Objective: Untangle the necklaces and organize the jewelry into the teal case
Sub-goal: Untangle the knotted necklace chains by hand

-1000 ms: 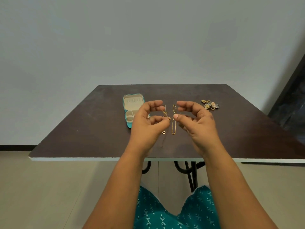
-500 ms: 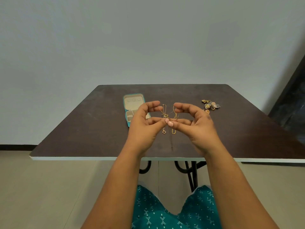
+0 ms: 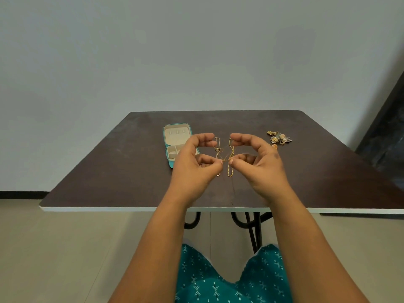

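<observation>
I see the left hand point(image 3: 192, 169) and right hand point(image 3: 262, 167) above the table point(image 3: 109, 171) — both pinch the tangled necklaces point(image 3: 226, 158). The teal case point(image 3: 172, 138) lies open beside the left hand.

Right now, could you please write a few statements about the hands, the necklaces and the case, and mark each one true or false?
1. Both the left hand and the right hand pinch the tangled necklaces. True.
2. The teal case is closed. False: its lid lies open, showing the beige compartments.
3. The necklaces lie flat on the table. False: they are held up between the hands.
4. A pile of other jewelry sits on the table to the right of the right hand. True.
5. The pile of jewelry is inside the case. False: it lies on the table, apart from the case.
</observation>
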